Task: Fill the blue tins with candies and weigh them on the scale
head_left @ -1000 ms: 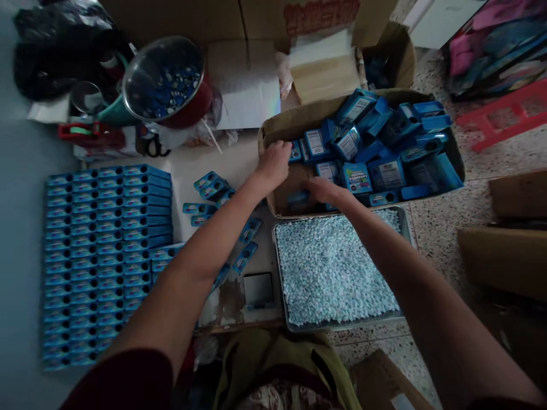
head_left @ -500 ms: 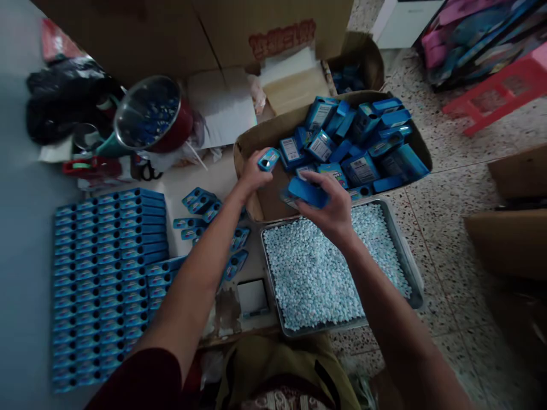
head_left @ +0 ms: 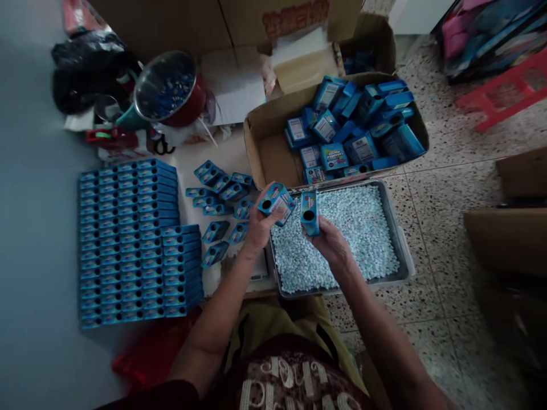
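left hand point(head_left: 258, 228): gripping at least one blue box point(head_left: 280, 206), near tray point(head_left: 390, 225) corner | right hand point(head_left: 333, 244): grasping second box point(head_left: 310, 212), above pellets point(head_left: 346, 245) | carton point(head_left: 276, 148): behind tray

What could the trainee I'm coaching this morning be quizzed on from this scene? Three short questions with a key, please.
1. True or false: the left hand holds a blue rectangular cardboard box with a round opening.
2. What does the right hand hold?
3. What fills the grey rectangular tray? A) folded cloth; B) small pale-blue pieces; C) water.

Key: 1. True. 2. Another such box. 3. B.
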A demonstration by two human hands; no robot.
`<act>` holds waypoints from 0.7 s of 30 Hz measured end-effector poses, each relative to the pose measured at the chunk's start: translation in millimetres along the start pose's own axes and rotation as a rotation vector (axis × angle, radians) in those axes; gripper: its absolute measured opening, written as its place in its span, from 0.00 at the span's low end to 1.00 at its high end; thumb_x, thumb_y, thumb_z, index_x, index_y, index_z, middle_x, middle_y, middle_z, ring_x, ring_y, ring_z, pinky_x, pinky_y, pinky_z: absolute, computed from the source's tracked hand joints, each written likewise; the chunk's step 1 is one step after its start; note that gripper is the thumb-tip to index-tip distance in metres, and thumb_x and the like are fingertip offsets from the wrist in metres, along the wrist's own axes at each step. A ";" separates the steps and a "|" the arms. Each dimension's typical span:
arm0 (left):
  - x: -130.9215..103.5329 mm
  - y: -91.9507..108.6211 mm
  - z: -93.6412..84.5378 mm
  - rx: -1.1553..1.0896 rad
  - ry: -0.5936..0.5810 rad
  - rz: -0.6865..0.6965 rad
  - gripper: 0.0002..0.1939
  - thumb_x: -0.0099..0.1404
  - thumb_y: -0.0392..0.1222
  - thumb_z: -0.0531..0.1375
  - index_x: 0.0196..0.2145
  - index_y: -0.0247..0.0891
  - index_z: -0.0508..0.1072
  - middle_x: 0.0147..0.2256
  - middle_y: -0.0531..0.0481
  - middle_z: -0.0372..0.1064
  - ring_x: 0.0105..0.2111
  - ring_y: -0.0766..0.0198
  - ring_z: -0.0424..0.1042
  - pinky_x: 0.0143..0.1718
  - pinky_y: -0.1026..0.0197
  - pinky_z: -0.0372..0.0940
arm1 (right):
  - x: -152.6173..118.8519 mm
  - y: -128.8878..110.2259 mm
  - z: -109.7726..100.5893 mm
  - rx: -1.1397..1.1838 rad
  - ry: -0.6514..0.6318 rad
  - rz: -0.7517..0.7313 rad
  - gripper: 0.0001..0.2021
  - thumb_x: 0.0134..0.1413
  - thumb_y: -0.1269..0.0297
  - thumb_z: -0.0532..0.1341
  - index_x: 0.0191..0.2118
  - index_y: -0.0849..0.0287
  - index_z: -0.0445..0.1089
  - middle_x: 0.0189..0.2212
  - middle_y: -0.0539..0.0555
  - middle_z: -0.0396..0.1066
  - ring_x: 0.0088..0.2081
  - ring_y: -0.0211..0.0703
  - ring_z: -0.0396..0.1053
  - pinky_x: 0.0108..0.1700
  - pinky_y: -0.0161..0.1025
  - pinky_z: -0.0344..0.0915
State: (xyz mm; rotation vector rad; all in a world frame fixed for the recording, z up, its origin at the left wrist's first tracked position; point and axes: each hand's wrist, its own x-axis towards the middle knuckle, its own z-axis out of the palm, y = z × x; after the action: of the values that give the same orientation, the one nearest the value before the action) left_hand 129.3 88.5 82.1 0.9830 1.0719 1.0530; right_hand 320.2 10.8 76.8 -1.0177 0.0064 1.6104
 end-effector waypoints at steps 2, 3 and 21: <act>-16.4 -7.8 8.9 -0.033 -0.003 -0.008 0.41 0.64 0.59 0.77 0.70 0.50 0.73 0.68 0.45 0.74 0.69 0.47 0.73 0.76 0.44 0.62 | -8.0 23.3 -2.6 0.037 0.031 -0.022 0.18 0.50 0.53 0.82 0.39 0.53 0.79 0.38 0.45 0.83 0.40 0.37 0.79 0.45 0.36 0.79; -24.3 -11.1 13.4 -0.053 -0.018 -0.012 0.43 0.63 0.63 0.77 0.70 0.49 0.72 0.69 0.44 0.73 0.71 0.46 0.71 0.77 0.44 0.61 | -11.9 33.4 -2.8 0.051 0.053 -0.042 0.18 0.51 0.52 0.81 0.41 0.52 0.79 0.41 0.45 0.83 0.42 0.38 0.80 0.48 0.36 0.79; -100.4 -25.3 18.2 0.206 0.016 -0.163 0.57 0.48 0.59 0.83 0.69 0.46 0.63 0.64 0.37 0.72 0.66 0.40 0.75 0.71 0.40 0.68 | -41.9 66.5 -18.0 0.095 -0.003 0.159 0.24 0.48 0.46 0.76 0.48 0.49 0.77 0.46 0.52 0.86 0.50 0.57 0.83 0.45 0.53 0.83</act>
State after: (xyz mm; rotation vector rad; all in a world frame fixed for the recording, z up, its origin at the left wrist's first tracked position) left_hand 137.0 -16.4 80.4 1.0325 1.2704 0.8308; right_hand 275.5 -53.5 57.6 -0.9604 0.1640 1.7384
